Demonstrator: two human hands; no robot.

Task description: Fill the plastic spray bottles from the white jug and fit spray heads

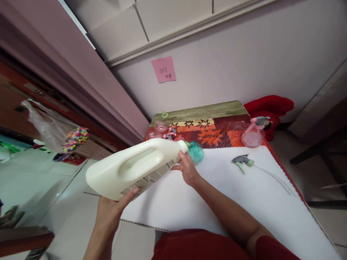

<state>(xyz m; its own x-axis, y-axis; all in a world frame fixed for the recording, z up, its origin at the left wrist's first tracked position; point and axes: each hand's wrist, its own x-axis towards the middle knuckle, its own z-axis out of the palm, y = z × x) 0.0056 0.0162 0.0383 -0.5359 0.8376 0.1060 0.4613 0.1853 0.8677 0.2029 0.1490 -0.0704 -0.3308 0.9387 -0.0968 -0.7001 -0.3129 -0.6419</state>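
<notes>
A large cream-coloured jug (pixel 108 169) with a built-in handle is tilted over the table, its neck to the right. My left hand (pixel 115 207) supports its wide base from below, thumb on the printed label. Closed around the underside of the neck is my right hand (pixel 187 169). The jug's mouth is at the opening of a round teal bottle (pixel 196 153) on the table; the exact contact is hidden. A grey and green trigger spray head (pixel 243 161) lies to the right, with its long clear tube trailing off.
At the table's back right stands a pink spray bottle (pixel 253 137). Pink bottles (pixel 155 133) and trigger heads (pixel 170 133) sit behind the jug, near a small green ring (pixel 164 114). A white mat (pixel 217 191) covers the front. A plastic bag (pixel 46 126) hangs left.
</notes>
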